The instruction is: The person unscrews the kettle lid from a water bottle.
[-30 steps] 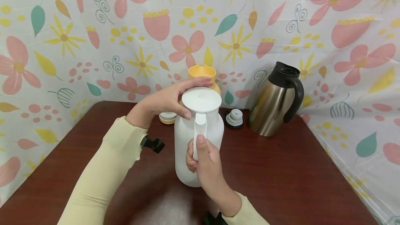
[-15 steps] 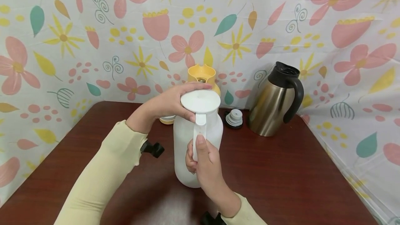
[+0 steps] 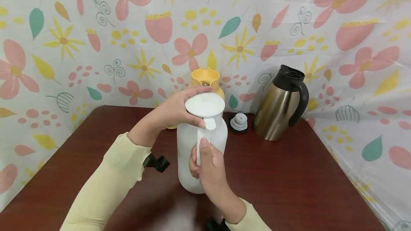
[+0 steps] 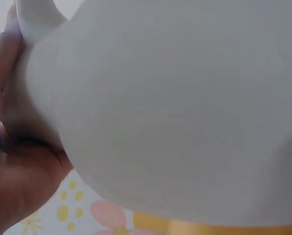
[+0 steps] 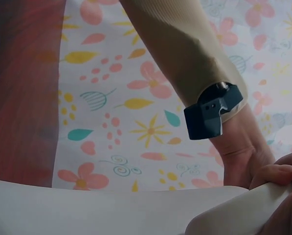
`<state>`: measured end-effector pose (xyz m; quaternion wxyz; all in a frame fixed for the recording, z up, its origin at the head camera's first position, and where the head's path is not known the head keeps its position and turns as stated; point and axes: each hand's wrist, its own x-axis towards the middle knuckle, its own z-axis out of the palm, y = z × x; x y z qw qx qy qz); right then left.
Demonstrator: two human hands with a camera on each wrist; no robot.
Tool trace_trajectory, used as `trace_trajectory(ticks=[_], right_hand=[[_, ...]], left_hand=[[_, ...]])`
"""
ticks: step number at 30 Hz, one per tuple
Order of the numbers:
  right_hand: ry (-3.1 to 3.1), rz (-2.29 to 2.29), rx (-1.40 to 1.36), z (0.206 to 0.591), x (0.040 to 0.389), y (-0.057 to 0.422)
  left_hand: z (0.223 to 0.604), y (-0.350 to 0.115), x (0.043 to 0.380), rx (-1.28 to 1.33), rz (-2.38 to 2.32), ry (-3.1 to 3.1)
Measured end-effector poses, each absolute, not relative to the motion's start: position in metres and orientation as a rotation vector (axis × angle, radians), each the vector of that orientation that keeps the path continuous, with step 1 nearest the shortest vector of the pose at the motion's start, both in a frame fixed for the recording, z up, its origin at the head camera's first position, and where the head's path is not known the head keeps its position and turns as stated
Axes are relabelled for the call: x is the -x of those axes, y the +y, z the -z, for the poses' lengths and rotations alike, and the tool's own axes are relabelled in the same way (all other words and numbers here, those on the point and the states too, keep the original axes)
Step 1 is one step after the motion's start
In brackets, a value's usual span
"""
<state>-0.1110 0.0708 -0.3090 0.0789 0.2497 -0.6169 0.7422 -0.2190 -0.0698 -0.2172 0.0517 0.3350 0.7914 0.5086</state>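
Note:
A white jug (image 3: 186, 152) stands upright on the dark wood table in the head view, its handle (image 3: 203, 134) toward me. My right hand (image 3: 213, 177) grips that handle, thumb lying up along it. On top, the round white lid (image 3: 205, 104) is held at its left rim by my left hand (image 3: 170, 111), fingers over the far side and thumb by the front tab. This tab sits turned to the right of the handle's line. The pale jug body (image 4: 175, 122) fills most of the left wrist view. From the right wrist, the handle's end (image 5: 224, 218) shows low down.
Behind the white jug stands a yellow-topped flask (image 3: 205, 76), mostly hidden. A grey-white stopper (image 3: 239, 121) on a black base and a steel jug (image 3: 273, 111) with black handle stand at the back right. Floral cloth (image 3: 128, 45) hangs behind the table (image 3: 289, 181).
The lid's front tab has swung right, out of line with the handle, as my left hand turned with it. My right hand keeps its grip on the handle.

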Motion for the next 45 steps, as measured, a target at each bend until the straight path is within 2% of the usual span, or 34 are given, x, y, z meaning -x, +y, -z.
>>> trace_trajectory(ticks=[12,22,26,35,39,45], right_hand=[[-1.839,-2.206,-0.779,0.308,0.112,0.071],[-1.845,-2.212,-0.759,0.310,0.111,0.072],[-1.836,-2.208,-0.785,0.310,0.112,0.073],[-1.841,-2.238,-0.758,0.312,0.111,0.072],[-1.838,-2.251,-0.771,0.312,0.111,0.072],[-1.822,-2.249,-0.792,0.312,0.111,0.074]], left_hand=[[0.224,-0.035,0.174,-0.536,-1.765,2.763],[0.222,-0.045,0.173,-0.588,-1.899,2.456],[0.217,-0.064,0.187,-0.727,-1.827,2.283],[0.208,-0.090,0.262,-1.397,-1.472,1.866],[0.203,-0.087,0.279,-1.417,-1.315,1.726],[0.200,-0.081,0.283,-1.300,-1.247,1.693]])
